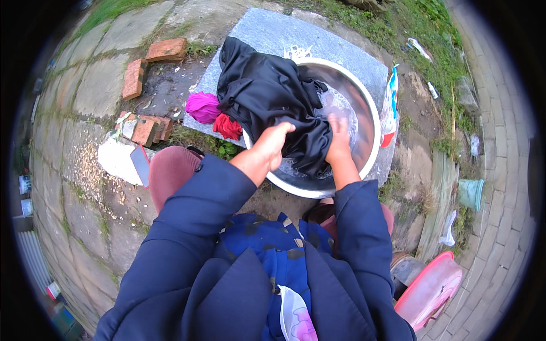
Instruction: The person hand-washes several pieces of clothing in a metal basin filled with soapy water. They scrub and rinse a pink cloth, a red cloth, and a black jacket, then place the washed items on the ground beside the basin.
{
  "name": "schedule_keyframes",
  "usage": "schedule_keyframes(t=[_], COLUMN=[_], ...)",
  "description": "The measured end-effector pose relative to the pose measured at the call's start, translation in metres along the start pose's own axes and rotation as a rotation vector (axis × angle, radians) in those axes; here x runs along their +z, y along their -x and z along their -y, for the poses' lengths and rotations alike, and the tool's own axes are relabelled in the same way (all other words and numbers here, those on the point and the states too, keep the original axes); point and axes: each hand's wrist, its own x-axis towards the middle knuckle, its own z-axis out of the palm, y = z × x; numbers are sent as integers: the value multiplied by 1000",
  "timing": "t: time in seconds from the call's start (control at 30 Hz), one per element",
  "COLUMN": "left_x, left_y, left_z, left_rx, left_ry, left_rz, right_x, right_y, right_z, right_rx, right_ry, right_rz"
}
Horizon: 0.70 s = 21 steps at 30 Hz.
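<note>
A large black satiny cloth [260, 81] hangs over the left rim of a round metal basin [370, 115] and drops into soapy water [347, 102]. My left hand [268, 149] grips the cloth near the basin's front left; its thumb shows, while the fingers are hidden by fabric. Over the suds, my right hand [340, 143] holds the cloth's right side, where folds gather against it. Its fingertips are blurred. Left of the basin, a magenta cloth bundle [202, 107] and a red one [227, 127] lie on the grey stone slab [273, 32].
A detergent-like plastic bag [389, 104] stands by the slab's right edge. White straps [297, 52] lie behind the basin. Bricks [166, 50] and a phone [140, 165] are to the left. At lower right leans a pink-rimmed basin [431, 290]; a green bucket [470, 194] lies beyond.
</note>
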Motion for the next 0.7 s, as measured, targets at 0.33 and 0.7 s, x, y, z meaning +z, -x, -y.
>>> schedule_keyframes(t=[0.33, 0.7], left_x=[7, 37], left_y=[40, 5], left_z=[16, 8], left_rx=[-9, -235], left_ry=[7, 218], left_rz=[11, 619], right_x=[-29, -127], right_y=[-12, 35], right_z=[-10, 43], right_rx=[50, -164], right_ry=[-366, -1826], right_rz=[-120, 130])
